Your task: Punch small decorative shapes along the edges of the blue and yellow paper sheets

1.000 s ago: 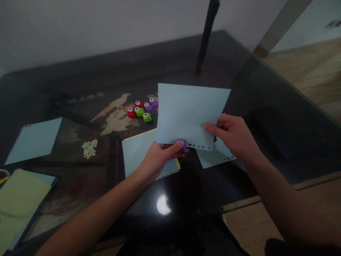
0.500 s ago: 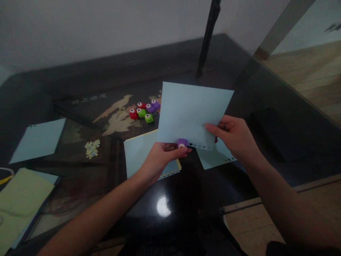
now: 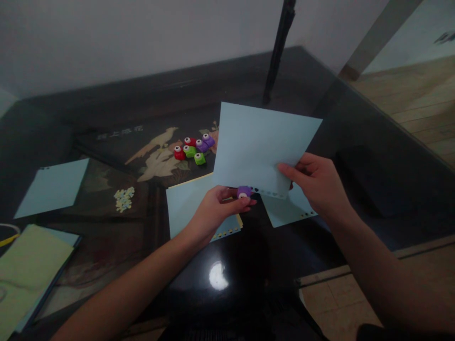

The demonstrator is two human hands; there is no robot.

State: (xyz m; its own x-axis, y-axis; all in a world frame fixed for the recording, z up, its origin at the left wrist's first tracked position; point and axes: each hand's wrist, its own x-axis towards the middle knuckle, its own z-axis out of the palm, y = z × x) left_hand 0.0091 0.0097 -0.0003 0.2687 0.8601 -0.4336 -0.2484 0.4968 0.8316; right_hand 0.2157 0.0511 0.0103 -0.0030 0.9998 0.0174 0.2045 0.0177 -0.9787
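Pale-blue square paper sheet [image 3: 263,147] hangs tilted in mid-air above the glossy black surface [image 3: 270,260], and it is what has shifted most on my feed: over the last second it has risen a little and slid toward my right. The lower stacks have hardly altered. I see a stack of blue paper edged with yellow [image 3: 186,203] beneath my left arm, and another blue sheet [image 3: 286,208] partly hidden under the raised one.

I have the right hand [image 3: 316,182] closed on the raised sheet's right side, thumb on the near face, its other fingers mostly out of sight behind. I have the left hand [image 3: 218,208] curled around a small purple plastic punch [image 3: 243,190] at the sheet's lower edge. A second ago the thumb covered the round white button [image 3: 244,195]; now it sits lower and most of the button shows. I judge that the pressing has eased, which leaves the paper freer to move against the punch. Whether the edge is inside the slot, I cannot tell.

Beyond the hands, the cluster of red, green and purple punches [image 3: 189,151] rests unchanged. Smallest of all, the row of small cut-out holes [image 3: 268,193] has shifted with the sheet and runs rightward from beside the punch; their shapes are too blurred for me to read.
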